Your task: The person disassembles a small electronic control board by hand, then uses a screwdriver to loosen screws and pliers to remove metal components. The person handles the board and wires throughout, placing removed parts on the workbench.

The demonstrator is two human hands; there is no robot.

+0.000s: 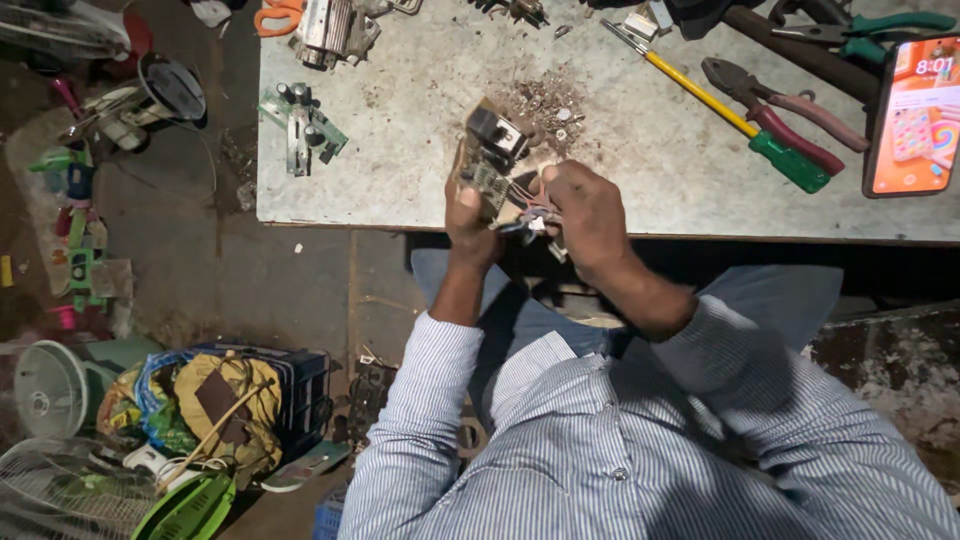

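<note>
Worktable (420,190) edge; circuit board (487,155) between left hand (468,215), right hand (585,210)

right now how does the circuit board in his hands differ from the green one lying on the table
The held circuit board is brownish, gripped by the left hand and tilted above the table edge, with wires at the right hand. The green board lies flat on the table, untouched, well to the left. Both carry dark raised components.
</note>
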